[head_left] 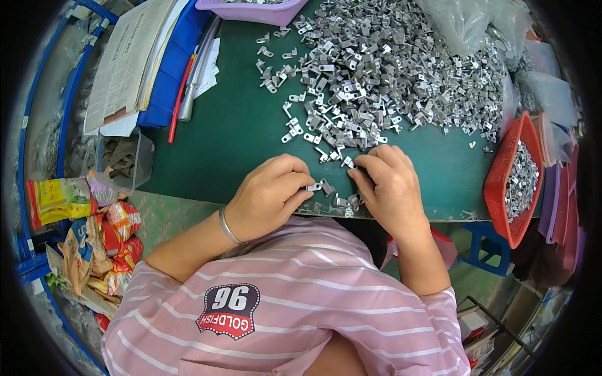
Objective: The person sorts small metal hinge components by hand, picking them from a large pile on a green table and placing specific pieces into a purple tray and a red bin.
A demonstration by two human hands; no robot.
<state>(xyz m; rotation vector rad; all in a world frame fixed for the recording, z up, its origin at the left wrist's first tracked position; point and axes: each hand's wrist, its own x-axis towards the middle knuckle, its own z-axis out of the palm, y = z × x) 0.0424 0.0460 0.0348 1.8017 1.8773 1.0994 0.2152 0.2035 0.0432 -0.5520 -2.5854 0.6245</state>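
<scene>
My left hand [268, 193] is closed at the table's near edge, thumb and forefinger pinching a small silver metal bracket [313, 187]. To its right my right hand [390, 186] bends over the table, its thumb and forefinger closed on another metal bracket [348, 163] near the front of the pile. Between and below the hands lie a few loose brackets [340, 202] close to the edge. A large heap of the same brackets [389, 69] spreads across the green tabletop [207, 164] beyond both hands.
A red plastic basket [513, 188] with brackets stands at the right edge. Clear plastic bags [461, 25] rest behind the heap. A purple basket [257, 12] is at the far side. Left are a red pen [181, 100], a blue tray [169, 69] with papers, and snack packets [63, 199].
</scene>
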